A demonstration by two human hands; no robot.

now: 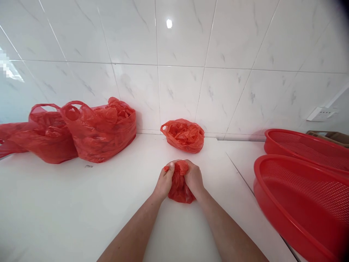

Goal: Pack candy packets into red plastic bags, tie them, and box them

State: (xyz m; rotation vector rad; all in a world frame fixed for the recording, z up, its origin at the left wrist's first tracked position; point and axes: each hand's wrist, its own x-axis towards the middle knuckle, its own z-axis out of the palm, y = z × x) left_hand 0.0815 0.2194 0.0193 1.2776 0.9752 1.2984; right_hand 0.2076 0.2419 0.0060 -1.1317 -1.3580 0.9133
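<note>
A crumpled red plastic bag point(179, 187) lies bunched on the white counter point(81, 203), squeezed between both my hands. My left hand point(164, 181) grips its left side with fingers curled and the thumb on top. My right hand point(194, 178) is closed over its right side. A small tied red bag point(184, 135) sits just beyond them, against the wall.
Two large red bags stuffed with more bags point(102, 129) point(43, 133) stand at the back left by the tiled wall point(180, 54). Two red mesh baskets point(297, 203) point(305, 145) sit on the right. A wall socket point(321, 113) is at the far right.
</note>
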